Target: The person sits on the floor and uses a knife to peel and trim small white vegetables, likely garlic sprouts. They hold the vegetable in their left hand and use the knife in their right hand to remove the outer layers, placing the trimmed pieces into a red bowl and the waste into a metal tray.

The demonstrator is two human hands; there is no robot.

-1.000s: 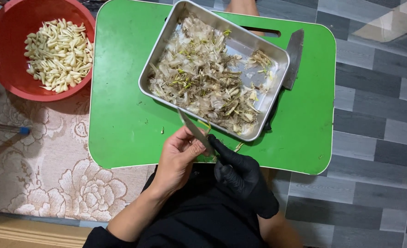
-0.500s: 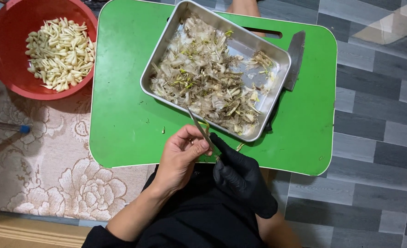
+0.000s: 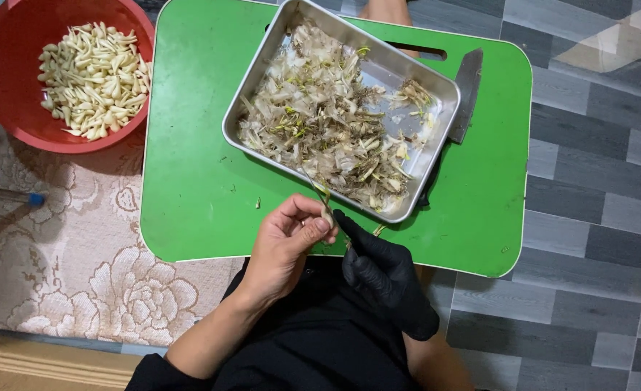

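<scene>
Since a second ago the small knife blade (image 3: 316, 186) has turned edge-on and nearly vanishes; lower centre, the gloved right hand (image 3: 382, 269) stays closed on its handle; the bare left hand (image 3: 285, 246) pinches a garlic clove (image 3: 327, 215) against it. Largest to smallest: green board (image 3: 190, 181), steel tray of peelings (image 3: 277, 43), red bowl of peeled cloves (image 3: 2, 72) upper left. Peeling seems underway; the next move calls for stripping skin toward the tray.

Red bowl (image 3: 16, 108) at the rug's top left, just off the green board's (image 3: 197, 217) left edge, heaped with peeled cloves (image 3: 94, 78). Steel tray (image 3: 436, 145) angled across the board's upper middle, full of skins and trimmings (image 3: 320, 123). 1 cleaver (image 3: 466, 90) by the tray's right corner. Blue-tipped stick (image 3: 9, 195) on the floral rug (image 3: 81, 282). Grey floor (image 3: 595, 181) right.
</scene>
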